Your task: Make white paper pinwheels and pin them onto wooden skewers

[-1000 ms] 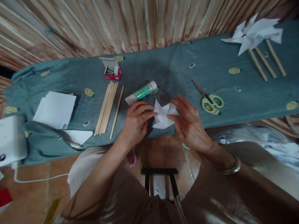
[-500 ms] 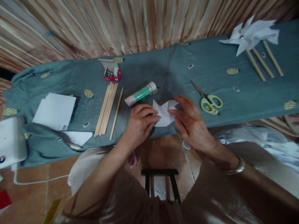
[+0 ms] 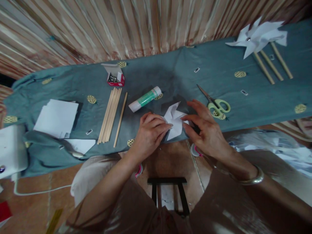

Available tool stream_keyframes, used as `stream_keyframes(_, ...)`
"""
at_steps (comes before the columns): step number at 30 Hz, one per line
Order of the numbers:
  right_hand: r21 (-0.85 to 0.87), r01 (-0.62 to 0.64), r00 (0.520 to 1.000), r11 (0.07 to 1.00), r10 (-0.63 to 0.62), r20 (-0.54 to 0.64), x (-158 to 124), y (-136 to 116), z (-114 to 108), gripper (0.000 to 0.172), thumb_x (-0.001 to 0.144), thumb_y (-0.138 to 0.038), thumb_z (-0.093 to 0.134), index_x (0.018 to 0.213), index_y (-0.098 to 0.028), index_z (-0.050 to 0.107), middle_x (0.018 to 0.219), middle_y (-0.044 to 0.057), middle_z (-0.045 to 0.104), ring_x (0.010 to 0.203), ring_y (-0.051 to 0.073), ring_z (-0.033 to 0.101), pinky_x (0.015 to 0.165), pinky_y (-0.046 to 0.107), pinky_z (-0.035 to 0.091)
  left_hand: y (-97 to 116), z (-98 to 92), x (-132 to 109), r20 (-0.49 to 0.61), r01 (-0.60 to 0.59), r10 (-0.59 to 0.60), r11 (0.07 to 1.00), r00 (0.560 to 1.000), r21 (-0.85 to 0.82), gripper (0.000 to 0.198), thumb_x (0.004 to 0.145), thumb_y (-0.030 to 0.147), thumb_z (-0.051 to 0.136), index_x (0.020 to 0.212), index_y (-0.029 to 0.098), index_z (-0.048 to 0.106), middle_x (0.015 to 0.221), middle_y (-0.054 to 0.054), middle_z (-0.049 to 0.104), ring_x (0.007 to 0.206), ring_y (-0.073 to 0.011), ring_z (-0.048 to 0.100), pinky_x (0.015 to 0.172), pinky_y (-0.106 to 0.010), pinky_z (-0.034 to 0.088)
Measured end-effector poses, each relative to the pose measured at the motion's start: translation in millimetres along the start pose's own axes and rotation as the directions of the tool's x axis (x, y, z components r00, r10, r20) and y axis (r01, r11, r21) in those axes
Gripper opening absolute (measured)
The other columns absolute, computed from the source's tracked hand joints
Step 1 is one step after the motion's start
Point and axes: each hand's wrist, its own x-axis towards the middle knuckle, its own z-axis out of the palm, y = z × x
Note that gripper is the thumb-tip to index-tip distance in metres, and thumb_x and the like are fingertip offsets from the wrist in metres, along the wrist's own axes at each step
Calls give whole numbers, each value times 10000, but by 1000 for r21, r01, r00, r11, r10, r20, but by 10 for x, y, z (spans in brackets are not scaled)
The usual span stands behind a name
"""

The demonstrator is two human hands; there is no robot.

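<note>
A folded white paper pinwheel [image 3: 175,126] is between my hands at the table's front edge, its pointed blades turned in toward the middle. My left hand [image 3: 151,132] pinches it from the left, thumb and fingers pressed near its centre. From the right, my right hand [image 3: 207,128] has thumb and forefinger at a blade, with the other fingers spread above. A green and white glue stick [image 3: 145,99] lies just beyond the left hand. Scissors with light green handles [image 3: 215,105] lie beyond the right hand.
To the left are a bundle of wooden sticks [image 3: 109,115], a single stick [image 3: 120,120], a red box of metal fasteners [image 3: 115,77] and white paper squares [image 3: 57,117]. Finished pinwheels [image 3: 260,35] on sticks lie at the far right. A white device [image 3: 12,149] stands at the left edge.
The paper pinwheel has turned between my hands, so one blade now points up and away. Both hands have shifted slightly to the right with it.
</note>
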Motion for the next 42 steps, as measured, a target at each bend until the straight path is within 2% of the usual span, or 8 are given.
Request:
stream_keyframes(5, -5, -5, 1000, 1000, 5, -2, -29, 19, 7, 130, 905, -227, 548, 986, -250, 647, 1417, 96, 530, 1400, 319, 400, 1120, 589, 388, -38, -4, 27, -9, 68, -68, 998, 998, 11, 179, 912, 284, 610, 1027, 211, 726, 958, -60, 734, 1019, -220, 596, 944, -433, 437)
stream_keyframes(13, 31, -6, 1000, 999, 6, 9, -30, 13, 21, 137, 901, -216, 560, 992, -281, 639, 1421, 77, 530, 1402, 319, 399, 1105, 618, 394, -99, -30, 29, -8, 114, -115, 993, 993, -38, 160, 922, 258, 590, 970, 198, 729, 954, -59, 729, 1008, -222, 575, 889, -401, 445)
stream_keyframes(23, 67, -37, 999, 997, 37, 4, -29, 22, 33, 113, 893, -239, 575, 941, -287, 665, 1394, 55, 558, 1387, 303, 426, 1107, 566, 416, 87, -8, 41, 52, 132, -131, 991, 990, -18, 183, 945, 242, 552, 1015, 212, 718, 942, -43, 739, 972, -212, 586, 863, -390, 378)
stream_keyframes(29, 66, -5, 1000, 998, 4, 13, -16, -9, -7, 114, 875, -274, 624, 982, -301, 652, 1399, 54, 548, 1391, 327, 414, 1087, 621, 420, 114, 53, 60, 9, 186, -186, 982, 982, 11, 191, 923, 252, 587, 1074, 205, 693, 924, -43, 741, 944, -219, 601, 882, -401, 372)
stream_keyframes(33, 85, 8, 1000, 996, -8, 0, -4, -64, -12, 124, 852, -290, 664, 971, -316, 639, 1412, 42, 539, 1387, 351, 415, 1073, 651, 426, 149, 47, 67, -12, 219, -220, 975, 975, -44, 253, 906, 259, 612, 1152, 215, 654, 868, -20, 745, 917, -219, 603, 893, -406, 378)
stream_keyframes(42, 112, 9, 1000, 994, -6, -22, 0, -97, 57, 58, 864, -254, 659, 860, -291, 615, 1443, 37, 508, 1395, 349, 402, 1099, 667, 393, 187, 34, 37, -13, 236, -239, 964, 971, -120, 362, 899, 268, 631, 1258, 240, 590, 825, 9, 738, 920, -211, 609, 920, -405, 373)
